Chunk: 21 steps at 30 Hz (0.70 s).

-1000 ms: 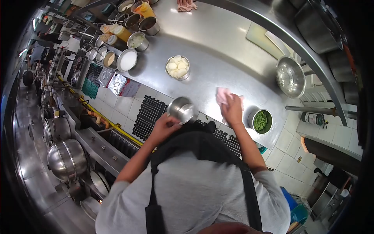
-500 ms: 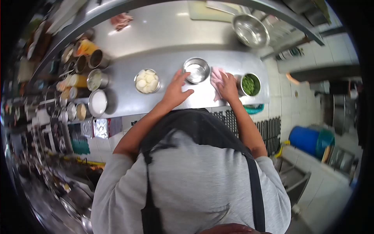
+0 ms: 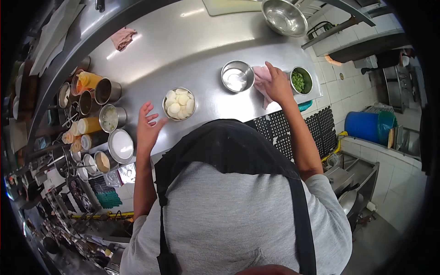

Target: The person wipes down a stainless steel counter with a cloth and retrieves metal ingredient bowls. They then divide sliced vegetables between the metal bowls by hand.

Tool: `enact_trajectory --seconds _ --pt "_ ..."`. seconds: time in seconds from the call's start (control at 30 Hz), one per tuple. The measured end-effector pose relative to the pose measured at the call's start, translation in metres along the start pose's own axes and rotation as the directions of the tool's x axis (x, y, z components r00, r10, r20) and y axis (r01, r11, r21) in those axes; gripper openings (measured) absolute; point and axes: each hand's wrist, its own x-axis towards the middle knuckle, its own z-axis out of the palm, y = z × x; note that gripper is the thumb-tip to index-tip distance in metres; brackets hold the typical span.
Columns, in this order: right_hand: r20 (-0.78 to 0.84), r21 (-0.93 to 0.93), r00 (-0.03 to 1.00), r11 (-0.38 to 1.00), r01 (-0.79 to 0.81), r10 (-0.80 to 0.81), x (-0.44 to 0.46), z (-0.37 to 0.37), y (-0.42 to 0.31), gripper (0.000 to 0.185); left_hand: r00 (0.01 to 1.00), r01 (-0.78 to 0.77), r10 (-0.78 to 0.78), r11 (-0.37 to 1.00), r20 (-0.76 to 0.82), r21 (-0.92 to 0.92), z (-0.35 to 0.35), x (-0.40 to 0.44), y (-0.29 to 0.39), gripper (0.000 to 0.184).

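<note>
My left hand is open with its fingers spread, just left of a round metal bowl of white, rounded pieces. My right hand is over the right side of a pink cloth. Its fingers are loosely apart, and whether they touch the cloth is hard to see. Left of the cloth stands an empty-looking metal pot. Beyond my right hand is a metal container holding chopped green leaves.
Several metal pots and yellow bottles line the counter's left end, with a white-filled container nearest me. At the back sit a crumpled cloth, a cutting board and a large metal bowl. A metal shelf edge arches above the counter.
My left hand has moved left, from beside the empty-looking pot to beside the bowl of white pieces. My right hand stays at the pink cloth. The view has shifted and turned slightly.
</note>
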Motion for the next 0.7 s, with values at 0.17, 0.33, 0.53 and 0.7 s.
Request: enact_trajectory --seconds 0.17,0.33,0.53,0.7 --pt "0.289 0.473 0.946 0.837 -0.274 0.147 0.01 0.015 -0.024 0.078 0.948 -0.259 0.224 0.956 0.228 0.139 0.034 0.022 -0.01 0.121" --pt "0.121 0.506 0.992 0.857 -0.096 0.039 0.008 0.039 -0.035 0.075 0.95 -0.269 0.243 0.957 0.198 0.114 0.056 0.032 0.0 0.133" --pt "-0.106 0.285 0.932 0.888 0.362 -0.346 0.006 -0.014 -0.105 0.074 0.941 -0.317 0.291 0.936 0.172 0.153 0.095 0.044 0.014 0.133" --pt "0.101 0.288 0.839 0.823 0.49 -0.535 -0.011 -0.005 -0.173 0.096 0.899 -0.384 0.358 0.921 0.251 0.063 0.105 0.049 0.01 0.137"
